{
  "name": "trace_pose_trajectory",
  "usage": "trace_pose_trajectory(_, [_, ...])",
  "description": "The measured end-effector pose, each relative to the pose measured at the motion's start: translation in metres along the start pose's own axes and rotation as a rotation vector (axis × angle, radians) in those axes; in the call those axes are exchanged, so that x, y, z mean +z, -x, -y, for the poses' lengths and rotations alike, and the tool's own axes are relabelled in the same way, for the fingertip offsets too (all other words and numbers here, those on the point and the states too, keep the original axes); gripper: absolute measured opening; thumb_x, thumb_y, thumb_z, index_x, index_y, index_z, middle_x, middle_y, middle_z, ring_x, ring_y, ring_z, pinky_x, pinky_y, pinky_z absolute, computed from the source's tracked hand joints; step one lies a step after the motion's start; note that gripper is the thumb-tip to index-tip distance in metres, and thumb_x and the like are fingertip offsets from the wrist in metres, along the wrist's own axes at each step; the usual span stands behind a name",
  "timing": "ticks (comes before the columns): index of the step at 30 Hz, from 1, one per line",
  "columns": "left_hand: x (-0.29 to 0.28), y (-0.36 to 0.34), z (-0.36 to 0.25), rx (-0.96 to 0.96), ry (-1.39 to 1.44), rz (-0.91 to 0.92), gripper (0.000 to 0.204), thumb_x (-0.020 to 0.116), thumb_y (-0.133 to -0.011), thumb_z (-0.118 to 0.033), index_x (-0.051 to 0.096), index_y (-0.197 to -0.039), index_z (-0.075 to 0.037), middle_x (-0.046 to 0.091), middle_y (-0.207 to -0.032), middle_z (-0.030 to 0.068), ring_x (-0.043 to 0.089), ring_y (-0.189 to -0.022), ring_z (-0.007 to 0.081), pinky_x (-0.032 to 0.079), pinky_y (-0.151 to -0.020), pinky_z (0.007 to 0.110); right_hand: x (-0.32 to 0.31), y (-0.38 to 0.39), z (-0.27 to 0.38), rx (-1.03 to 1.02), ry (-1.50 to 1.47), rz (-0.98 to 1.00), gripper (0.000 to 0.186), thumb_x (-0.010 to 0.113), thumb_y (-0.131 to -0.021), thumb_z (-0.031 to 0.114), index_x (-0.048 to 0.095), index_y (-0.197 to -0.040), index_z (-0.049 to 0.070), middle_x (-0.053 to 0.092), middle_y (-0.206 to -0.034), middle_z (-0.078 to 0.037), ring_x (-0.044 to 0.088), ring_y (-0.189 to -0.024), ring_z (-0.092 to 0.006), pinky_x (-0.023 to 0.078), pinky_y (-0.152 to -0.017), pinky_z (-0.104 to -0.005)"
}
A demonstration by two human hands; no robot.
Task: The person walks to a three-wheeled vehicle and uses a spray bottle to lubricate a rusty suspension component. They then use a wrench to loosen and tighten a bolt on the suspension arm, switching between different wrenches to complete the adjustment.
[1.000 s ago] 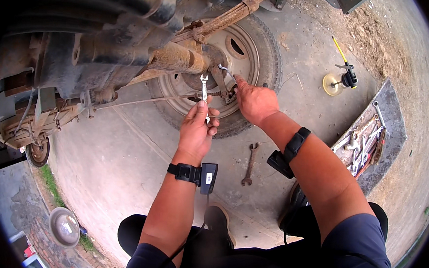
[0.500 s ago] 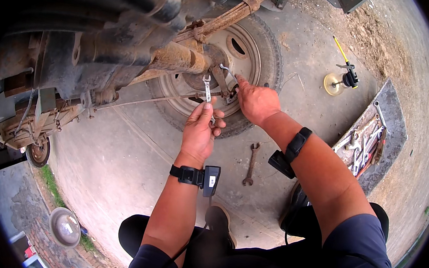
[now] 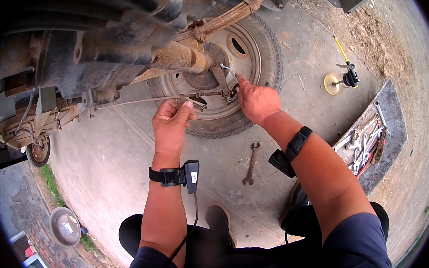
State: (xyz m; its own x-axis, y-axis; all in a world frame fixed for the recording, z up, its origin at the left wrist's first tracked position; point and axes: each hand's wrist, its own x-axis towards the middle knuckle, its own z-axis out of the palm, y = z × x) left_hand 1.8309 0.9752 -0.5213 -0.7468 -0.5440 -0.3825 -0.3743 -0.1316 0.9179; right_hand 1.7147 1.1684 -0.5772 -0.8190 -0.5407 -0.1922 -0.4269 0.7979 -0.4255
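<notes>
Under the raised vehicle, both hands work at the inner face of a wheel (image 3: pixel 240 60) that stands on the concrete. Left hand (image 3: pixel 171 123): fingers curled, thumb and forefinger pinched on the end of a thin rod (image 3: pixel 141 99) that runs leftward beneath the rusty axle (image 3: pixel 175 59). Right hand (image 3: pixel 256 101): fingers closed around a small wrench (image 3: pixel 228 70), its shiny end showing above the forefinger, set against the brake fitting at the wheel's centre. Whether the wrench sits on a nut cannot be determined. Each wrist carries a black strap-mounted device. A second wrench (image 3: pixel 251 162) lies loose on the concrete between the forearms, near the tyre. An open tool tray (image 3: pixel 375 141) lies to the right, well apart from the hands.
</notes>
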Motion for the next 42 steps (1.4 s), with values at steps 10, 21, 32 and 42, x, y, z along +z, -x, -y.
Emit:
trace_pose_trajectory(10, [0.001, 0.009, 0.033, -0.567, 0.433, 0.064, 0.015, 0.056, -0.101, -0.021, 0.056, -0.107, -0.008, 0.067, -0.087, 0.0091, 0.064, -0.067, 0.0196, 0.053, -0.060, 0.032, 0.006, -0.002, 0.002, -0.014, -0.003, -0.006, 0.041, 0.047, -0.100, 0.031, 0.050, -0.138, 0.015, 0.070, -0.079, -0.016, 0.069, -0.071, -0.0359, 0.055, -0.064, -0.0491])
trace_pose_trajectory(21, [0.043, -0.008, 0.018, -0.117, -0.279, 0.043, 0.026, 0.051, -0.098, -0.010, 0.059, -0.119, 0.002, 0.070, -0.092, 0.0111, 0.064, -0.062, 0.0145, 0.052, -0.055, 0.028, 0.005, -0.001, -0.001, -0.015, 0.009, -0.053, 0.040, 0.048, -0.100, 0.031, 0.053, -0.136, 0.016, 0.070, -0.078, -0.016, 0.068, -0.069, -0.0361, 0.055, -0.062, -0.0493])
trace_pose_trajectory(32, [0.049, -0.045, 0.052, 0.159, -0.509, -0.050, 0.033, 0.053, -0.097, -0.012, 0.059, -0.127, 0.000, 0.072, -0.087, 0.0101, 0.057, -0.053, 0.0112, 0.047, -0.049, 0.028, -0.014, -0.001, 0.009, 0.055, 0.048, 0.159, 0.046, 0.042, -0.101, 0.029, 0.047, -0.143, 0.013, 0.073, -0.098, -0.011, 0.071, -0.087, -0.0304, 0.056, -0.075, -0.0447])
trace_pose_trajectory(42, [0.056, -0.046, 0.034, 0.125, -0.488, -0.003, 0.036, 0.051, -0.097, -0.011, 0.058, -0.130, 0.002, 0.072, -0.085, 0.0099, 0.055, -0.050, 0.0100, 0.045, -0.048, 0.027, -0.016, -0.002, 0.008, 0.056, 0.032, 0.179, 0.046, 0.040, -0.101, 0.027, 0.046, -0.144, 0.013, 0.073, -0.100, -0.011, 0.071, -0.089, -0.0301, 0.056, -0.076, -0.0448])
